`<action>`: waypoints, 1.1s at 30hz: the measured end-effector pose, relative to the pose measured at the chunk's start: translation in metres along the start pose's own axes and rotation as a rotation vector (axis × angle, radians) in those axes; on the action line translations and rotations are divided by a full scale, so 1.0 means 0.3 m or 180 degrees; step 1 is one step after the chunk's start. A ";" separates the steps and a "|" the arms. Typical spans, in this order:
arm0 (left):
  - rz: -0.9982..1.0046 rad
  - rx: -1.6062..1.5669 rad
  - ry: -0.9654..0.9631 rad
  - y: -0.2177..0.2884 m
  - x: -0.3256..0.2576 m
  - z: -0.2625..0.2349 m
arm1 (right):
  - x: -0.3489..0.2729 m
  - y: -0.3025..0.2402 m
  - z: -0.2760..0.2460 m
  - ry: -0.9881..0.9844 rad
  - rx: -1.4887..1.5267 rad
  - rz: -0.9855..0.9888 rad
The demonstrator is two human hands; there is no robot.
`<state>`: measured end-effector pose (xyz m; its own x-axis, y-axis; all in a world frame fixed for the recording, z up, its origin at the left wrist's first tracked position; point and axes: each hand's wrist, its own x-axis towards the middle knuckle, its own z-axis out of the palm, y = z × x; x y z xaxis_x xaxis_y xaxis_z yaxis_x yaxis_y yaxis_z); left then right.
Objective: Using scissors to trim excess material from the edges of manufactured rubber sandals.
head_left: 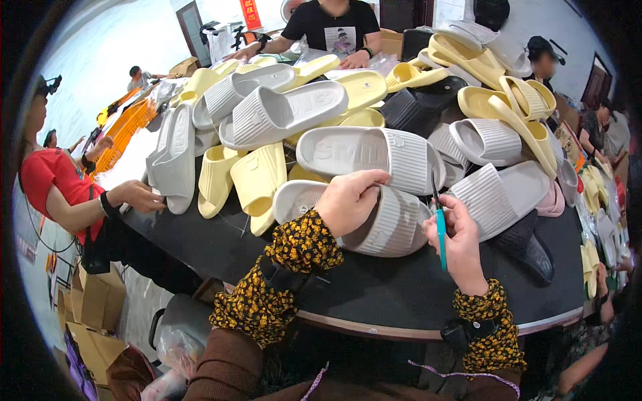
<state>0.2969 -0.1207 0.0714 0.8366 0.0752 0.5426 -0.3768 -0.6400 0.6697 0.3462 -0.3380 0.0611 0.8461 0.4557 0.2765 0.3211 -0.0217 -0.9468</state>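
My left hand (pixel 351 202) is closed at the opening of the nearest grey slipper (pixel 391 224), its fingers curled by the strap edge. Just behind, touching it, lies a second grey slipper (pixel 408 160) with a ribbed strap. In my right hand (pixel 463 244) is a pair of teal-handled snips (pixel 441 230), held with the dark, thin blades pointing up and away at the toe ends of these two slippers. Another grey slipper (pixel 501 200) lies just right of the blades. My fingers partly cover the near slipper's footbed.
Grey, yellow and black slippers pile high on the black table (pixel 374 294). A black slipper (pixel 528 250) lies at the right. One person in red (pixel 63 180) reaches in from the left; another in black (pixel 334 30) sits across. Cardboard boxes (pixel 100 294) stand on the floor, left.
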 end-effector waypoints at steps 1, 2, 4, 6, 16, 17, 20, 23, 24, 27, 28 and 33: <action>-0.0052 0.0007 -0.0014 0.006 -0.002 -0.006 | 0.001 0.001 0.002 -0.0013 -0.0014 -0.0011; -0.0063 0.0013 -0.0007 0.002 -0.004 -0.006 | 0.002 0.001 0.003 -0.0023 -0.0029 -0.0021; 0.0001 -0.0012 0.0031 -0.008 -0.005 -0.001 | 0.004 0.012 -0.008 -0.0113 -0.0132 -0.0015; 0.0002 -0.0014 0.0031 -0.003 -0.004 -0.001 | 0.006 0.010 -0.003 -0.0202 -0.0232 -0.0018; 0.0009 0.0023 0.0007 0.010 0.003 -0.001 | 0.003 -0.003 0.002 -0.0067 -0.0110 0.0008; 0.0009 0.0027 -0.0003 0.009 0.001 -0.002 | 0.001 -0.001 0.003 -0.0076 -0.0127 -0.0010; 0.0062 0.0095 0.0044 0.002 -0.002 -0.003 | 0.003 -0.013 0.008 -0.0076 -0.0106 -0.0013; 0.0101 0.0110 0.0079 -0.001 -0.002 0.000 | 0.003 -0.001 0.003 -0.0050 -0.0088 -0.0026; 0.0075 0.0110 0.0034 0.005 0.001 0.000 | 0.004 0.003 0.001 -0.0037 -0.0092 -0.0035; 0.0036 0.0074 -0.0002 0.008 0.002 -0.001 | 0.003 0.011 0.000 -0.0014 -0.0017 -0.0094; 0.0017 0.0033 0.0012 0.007 0.000 -0.002 | 0.002 0.010 0.002 -0.0024 -0.0005 -0.0091; 0.0001 0.0075 0.0003 0.005 0.000 -0.004 | 0.001 0.000 0.004 -0.0042 -0.0074 -0.0102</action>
<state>0.2958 -0.1206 0.0729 0.8361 0.0759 0.5433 -0.3674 -0.6579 0.6574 0.3461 -0.3368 0.0611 0.8297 0.4681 0.3042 0.3578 -0.0277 -0.9334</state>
